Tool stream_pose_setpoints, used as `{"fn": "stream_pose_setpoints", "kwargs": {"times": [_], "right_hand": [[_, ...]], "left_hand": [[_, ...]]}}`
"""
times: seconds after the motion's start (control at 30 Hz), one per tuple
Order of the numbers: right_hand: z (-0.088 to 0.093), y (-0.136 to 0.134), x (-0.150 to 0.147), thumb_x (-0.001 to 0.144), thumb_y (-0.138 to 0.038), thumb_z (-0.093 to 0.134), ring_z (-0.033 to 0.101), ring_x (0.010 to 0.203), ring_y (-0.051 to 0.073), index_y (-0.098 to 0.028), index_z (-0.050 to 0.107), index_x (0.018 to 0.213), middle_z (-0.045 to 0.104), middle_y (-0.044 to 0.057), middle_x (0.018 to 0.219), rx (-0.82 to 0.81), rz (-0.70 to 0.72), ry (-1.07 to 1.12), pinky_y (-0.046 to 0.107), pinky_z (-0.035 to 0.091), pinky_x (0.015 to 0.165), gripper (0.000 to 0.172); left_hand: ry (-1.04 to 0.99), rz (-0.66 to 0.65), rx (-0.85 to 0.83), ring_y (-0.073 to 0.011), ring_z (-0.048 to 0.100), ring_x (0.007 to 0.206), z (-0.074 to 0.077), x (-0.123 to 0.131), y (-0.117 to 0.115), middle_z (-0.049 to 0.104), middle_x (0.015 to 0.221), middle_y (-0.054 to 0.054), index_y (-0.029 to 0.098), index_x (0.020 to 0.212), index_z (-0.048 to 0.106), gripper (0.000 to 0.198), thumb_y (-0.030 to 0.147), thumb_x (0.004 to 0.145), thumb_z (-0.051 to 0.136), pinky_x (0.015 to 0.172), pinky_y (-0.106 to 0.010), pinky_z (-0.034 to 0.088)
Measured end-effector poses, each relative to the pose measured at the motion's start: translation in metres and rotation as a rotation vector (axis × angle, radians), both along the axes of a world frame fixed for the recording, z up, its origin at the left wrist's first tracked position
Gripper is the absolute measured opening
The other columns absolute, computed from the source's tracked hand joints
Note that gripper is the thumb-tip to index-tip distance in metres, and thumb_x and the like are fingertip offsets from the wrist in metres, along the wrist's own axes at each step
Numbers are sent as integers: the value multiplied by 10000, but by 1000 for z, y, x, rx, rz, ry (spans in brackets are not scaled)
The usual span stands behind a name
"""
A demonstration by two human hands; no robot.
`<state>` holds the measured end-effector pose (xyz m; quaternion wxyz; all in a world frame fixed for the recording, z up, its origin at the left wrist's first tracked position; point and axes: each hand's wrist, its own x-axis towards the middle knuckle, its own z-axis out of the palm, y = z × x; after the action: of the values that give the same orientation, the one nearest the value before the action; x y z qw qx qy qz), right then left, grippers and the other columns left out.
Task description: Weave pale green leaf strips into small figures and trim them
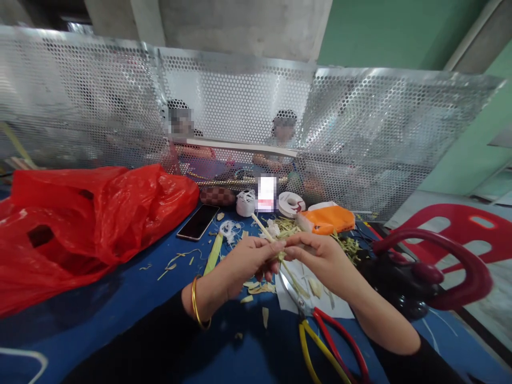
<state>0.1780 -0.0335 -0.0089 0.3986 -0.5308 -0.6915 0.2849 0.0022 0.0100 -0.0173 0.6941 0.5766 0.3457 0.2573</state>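
My left hand (pixel 248 257), with a gold bangle at the wrist, pinches a thin pale-green plant strip (pixel 262 228) between thumb and fingers. The strip slants up and to the left from the fingertips. Meeting it at the same spot, my right hand (pixel 320 257) has its thumb and fingertips closed on the strip's small knot-like part; the exact grip is partly hidden. Below the hands lie scissors (pixel 306 309) with one red and one yellow handle, their blades over a white paper sheet (pixel 338 306). Plant scraps (pixel 262 288) are scattered around.
A red plastic bag (pixel 100 213) fills the left side. Behind the hands are a phone (pixel 199 222), white string (pixel 245 204), a ribbon roll (pixel 292 204) and an orange packet (pixel 328 219). A dark kettle-like object (pixel 408 288) stands right. Perforated metal panels (pixel 236 101) stand beyond, with people behind.
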Motion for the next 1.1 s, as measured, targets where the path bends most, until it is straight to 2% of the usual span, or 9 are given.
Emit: {"fn": "stream_pose_setpoints", "kwargs": {"times": [0.17, 0.37, 0.47, 0.57, 0.67, 0.77, 0.9, 1.0, 1.1], "right_hand": [[-10, 2, -4, 844, -272, 576, 587, 647, 167, -199, 640, 723, 646, 3, 665, 130, -111, -91, 276, 442, 616, 154], [-18, 2, -10, 895, -244, 533, 577, 633, 152, -204, 600, 710, 619, -10, 656, 312, -155, -118, 265, 430, 619, 201], [-17, 4, -7, 930, -254, 492, 629, 828, 180, -212, 655, 915, 685, 31, 869, 367, -170, -92, 296, 465, 756, 169], [-13, 5, -2, 938, -257, 491, 589, 1046, 208, -223, 649, 1058, 661, 63, 1088, 476, -266, -73, 345, 432, 913, 202], [-9, 2, 0, 920, -264, 534, 596, 988, 218, -225, 667, 981, 662, 62, 1015, 591, -368, -74, 361, 442, 880, 151], [-8, -2, -2, 903, -268, 569, 602, 896, 228, -234, 666, 860, 668, 42, 888, 622, -332, -172, 372, 444, 812, 112], [-11, -5, -6, 900, -256, 579, 594, 918, 235, -249, 654, 909, 671, 38, 910, 617, -275, -221, 381, 439, 811, 76], [-13, -6, -10, 882, -232, 602, 585, 934, 238, -265, 668, 994, 653, 47, 957, 693, -309, -264, 380, 440, 802, 134], [-14, -6, -16, 834, -192, 660, 594, 863, 219, -275, 688, 993, 650, 33, 917, 656, -187, -317, 353, 440, 753, 181]], "left_hand": [[52, 40, 33, -71, 473, 396, -1, 2, -2, 563, 507, 34, 142, 643, 634, 219, 348, 715, 646, 418, -204, 286], [-18, 43, 9, -89, 529, 424, -1, 0, -1, 616, 526, -7, 131, 615, 644, 256, 365, 720, 650, 444, -202, 337], [-82, 83, -61, -116, 601, 488, 2, -1, -2, 685, 628, -45, 128, 697, 672, 307, 433, 734, 654, 520, -223, 433], [-126, 108, -100, -144, 658, 559, 7, -2, -2, 734, 737, -81, 129, 770, 678, 334, 458, 771, 622, 603, -255, 489], [-150, 130, -122, -155, 679, 588, 11, -3, -2, 749, 769, -100, 128, 798, 678, 355, 473, 797, 595, 630, -265, 504], [-174, 146, -113, -146, 677, 579, 12, -4, -2, 753, 767, -94, 123, 837, 693, 330, 440, 758, 651, 618, -252, 501], [-159, 187, -53, -139, 657, 555, 10, -2, -3, 735, 702, -63, 127, 826, 706, 358, 456, 683, 704, 576, -235, 482], [-51, 122, 69, -117, 575, 458, 5, 2, -5, 669, 565, -35, 123, 624, 680, 297, 417, 657, 675, 504, -228, 437], [64, 26, 159, -117, 537, 443, -2, 6, -8, 599, 475, -9, 133, 523, 664, 198, 280, 636, 595, 486, -227, 403]]}}
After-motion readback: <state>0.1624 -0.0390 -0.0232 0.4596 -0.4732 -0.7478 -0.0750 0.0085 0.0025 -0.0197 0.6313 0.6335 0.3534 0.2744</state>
